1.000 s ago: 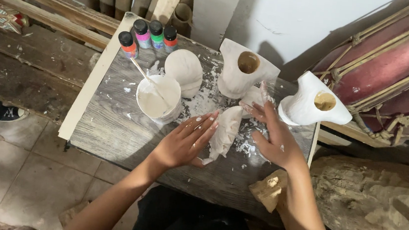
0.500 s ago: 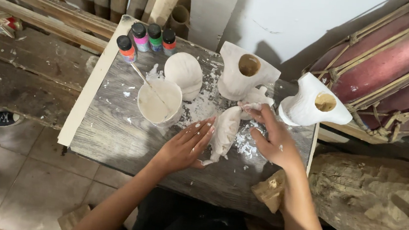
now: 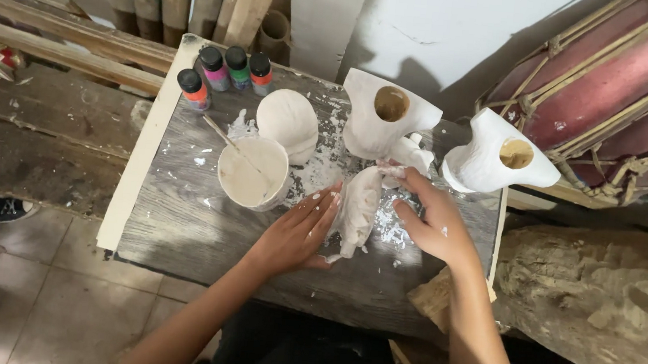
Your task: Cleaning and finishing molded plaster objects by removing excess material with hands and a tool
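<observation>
A small white plaster-covered figure (image 3: 359, 208) lies on the grey wooden board (image 3: 195, 225). My left hand (image 3: 296, 230) rests flat against its left side, fingers spread and touching it. My right hand (image 3: 434, 223) holds its right side and top end with curled fingers. White flakes and smears lie on the board around the figure.
A white cup of pale paste (image 3: 253, 172) with a stick in it stands left of the figure. Behind are a white dome shape (image 3: 289, 120), two white hollow forms (image 3: 386, 113) (image 3: 498, 154), several paint bottles (image 3: 224, 72), bamboo poles and a red drum (image 3: 622, 83).
Both hands stay on the white figure with only slight shifts of the fingers. The view has drifted a little.
</observation>
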